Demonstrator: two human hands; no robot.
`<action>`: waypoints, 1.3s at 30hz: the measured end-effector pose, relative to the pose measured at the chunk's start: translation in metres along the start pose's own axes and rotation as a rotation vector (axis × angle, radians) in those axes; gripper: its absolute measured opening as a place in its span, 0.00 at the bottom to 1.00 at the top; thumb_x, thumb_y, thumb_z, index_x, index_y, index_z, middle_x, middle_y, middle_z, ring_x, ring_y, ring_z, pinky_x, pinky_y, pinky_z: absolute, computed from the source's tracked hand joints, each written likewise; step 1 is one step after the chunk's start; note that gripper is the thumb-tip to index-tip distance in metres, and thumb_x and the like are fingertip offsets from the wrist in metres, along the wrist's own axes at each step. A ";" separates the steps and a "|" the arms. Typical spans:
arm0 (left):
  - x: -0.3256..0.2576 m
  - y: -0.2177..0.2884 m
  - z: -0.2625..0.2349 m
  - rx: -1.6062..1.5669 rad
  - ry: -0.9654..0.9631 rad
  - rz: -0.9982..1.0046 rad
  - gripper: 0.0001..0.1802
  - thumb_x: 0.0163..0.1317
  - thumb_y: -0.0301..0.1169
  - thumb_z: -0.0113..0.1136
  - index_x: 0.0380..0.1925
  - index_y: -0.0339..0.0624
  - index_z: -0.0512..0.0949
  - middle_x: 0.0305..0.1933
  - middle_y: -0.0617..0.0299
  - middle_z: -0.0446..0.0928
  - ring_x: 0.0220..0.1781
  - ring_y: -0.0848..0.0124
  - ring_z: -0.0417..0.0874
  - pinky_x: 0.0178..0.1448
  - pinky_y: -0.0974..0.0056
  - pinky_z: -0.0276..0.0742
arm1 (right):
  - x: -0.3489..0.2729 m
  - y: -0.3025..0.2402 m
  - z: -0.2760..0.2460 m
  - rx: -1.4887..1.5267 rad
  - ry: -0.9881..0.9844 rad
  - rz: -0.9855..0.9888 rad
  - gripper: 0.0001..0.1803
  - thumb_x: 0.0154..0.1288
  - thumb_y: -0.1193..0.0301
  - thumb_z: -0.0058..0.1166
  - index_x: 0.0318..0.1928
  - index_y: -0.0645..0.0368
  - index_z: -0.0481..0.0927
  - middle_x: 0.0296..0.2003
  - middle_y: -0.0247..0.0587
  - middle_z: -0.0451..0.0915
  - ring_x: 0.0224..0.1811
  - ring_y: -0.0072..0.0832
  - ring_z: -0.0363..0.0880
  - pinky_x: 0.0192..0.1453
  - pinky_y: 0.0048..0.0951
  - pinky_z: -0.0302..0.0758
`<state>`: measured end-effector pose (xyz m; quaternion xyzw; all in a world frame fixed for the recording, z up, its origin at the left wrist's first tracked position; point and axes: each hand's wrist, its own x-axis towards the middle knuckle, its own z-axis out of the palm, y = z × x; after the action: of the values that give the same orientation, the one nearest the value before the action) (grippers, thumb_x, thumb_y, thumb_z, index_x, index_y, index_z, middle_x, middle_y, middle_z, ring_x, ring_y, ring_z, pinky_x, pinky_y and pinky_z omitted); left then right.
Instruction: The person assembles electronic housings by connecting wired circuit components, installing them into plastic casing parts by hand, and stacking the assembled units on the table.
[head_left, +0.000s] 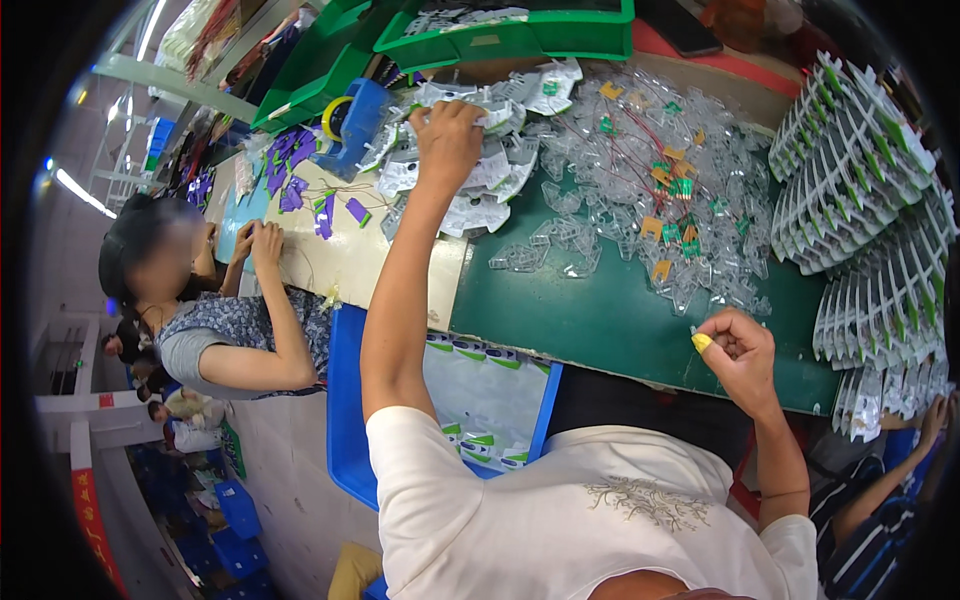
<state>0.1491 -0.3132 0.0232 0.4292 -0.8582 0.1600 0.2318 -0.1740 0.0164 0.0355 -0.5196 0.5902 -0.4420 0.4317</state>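
My left hand (447,148) reaches over a heap of white plastic shell pieces (487,172) with grey and green trim. Its fingers curl down onto one of the pieces, and the fingertips are partly hidden. Close to the front edge of the green mat (600,330), my right hand (745,360) is closed, thumb against fingers, with a yellow cover (702,342) on one fingertip. Whether it pinches anything small cannot be made out. Beyond it spreads a large pile of clear plastic parts (590,215), mixed with small green and orange boards and thin red wires.
Tall stacks of white shells (850,170) stand at the right. Green bins (505,42) line the back, beside a blue tape dispenser (362,125). A blue crate (350,400) with shells sits below the table edge. A co-worker (245,330) handles purple pieces (290,160) at the left.
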 end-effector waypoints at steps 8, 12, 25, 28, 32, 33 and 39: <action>-0.104 0.151 -0.088 -0.245 0.057 0.038 0.16 0.48 0.23 0.67 0.39 0.47 0.80 0.40 0.64 0.82 0.46 0.63 0.79 0.63 0.52 0.61 | -0.009 -0.007 -0.007 -0.196 0.003 -0.094 0.04 0.61 0.82 0.57 0.37 0.64 0.81 0.29 0.31 0.75 0.21 0.12 0.64 0.25 0.19 0.60; -0.175 0.224 -0.100 -0.457 -0.035 0.114 0.15 0.48 0.25 0.67 0.39 0.45 0.81 0.38 0.65 0.80 0.41 0.68 0.81 0.62 0.54 0.63 | -0.005 -0.014 0.007 -0.331 -0.089 -0.205 0.07 0.55 0.82 0.58 0.37 0.65 0.79 0.29 0.39 0.75 0.21 0.25 0.70 0.25 0.27 0.65; -0.187 0.240 -0.089 -0.627 -0.170 0.041 0.19 0.46 0.31 0.73 0.40 0.43 0.81 0.51 0.56 0.77 0.57 0.57 0.77 0.61 0.52 0.68 | 0.024 0.015 0.064 -0.881 -0.225 -0.597 0.08 0.52 0.76 0.61 0.31 0.61 0.74 0.31 0.41 0.71 0.33 0.37 0.80 0.28 0.38 0.77; -0.173 0.213 -0.082 -0.930 -0.170 0.046 0.16 0.48 0.29 0.73 0.39 0.39 0.81 0.46 0.53 0.80 0.49 0.55 0.80 0.52 0.54 0.74 | 0.023 0.011 0.061 -0.898 -0.299 -0.566 0.08 0.51 0.78 0.59 0.33 0.62 0.75 0.34 0.42 0.72 0.34 0.37 0.81 0.29 0.39 0.77; -0.147 0.184 -0.048 -0.733 0.059 -0.142 0.13 0.54 0.20 0.66 0.41 0.37 0.81 0.45 0.51 0.81 0.47 0.54 0.80 0.51 0.55 0.74 | 0.019 0.010 0.059 -0.889 -0.296 -0.569 0.08 0.52 0.80 0.57 0.35 0.63 0.75 0.35 0.43 0.71 0.34 0.37 0.81 0.30 0.39 0.77; -0.142 0.181 -0.043 -0.729 0.061 -0.143 0.13 0.54 0.20 0.66 0.41 0.37 0.81 0.45 0.51 0.81 0.47 0.54 0.80 0.51 0.55 0.74 | 0.017 0.009 0.060 -0.879 -0.280 -0.560 0.09 0.52 0.81 0.57 0.35 0.64 0.75 0.36 0.43 0.71 0.34 0.37 0.81 0.31 0.39 0.77; -0.135 0.179 -0.034 -0.488 -0.023 -0.016 0.10 0.56 0.21 0.60 0.40 0.39 0.79 0.43 0.54 0.77 0.47 0.54 0.77 0.50 0.56 0.73 | 0.001 0.004 0.053 -0.893 -0.304 -0.498 0.17 0.51 0.83 0.56 0.44 0.65 0.78 0.39 0.42 0.75 0.35 0.37 0.82 0.34 0.36 0.79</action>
<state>0.0834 -0.1039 -0.0342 0.3690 -0.8706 -0.0590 0.3201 -0.1233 0.0116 0.0192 -0.8353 0.5105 -0.1565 0.1310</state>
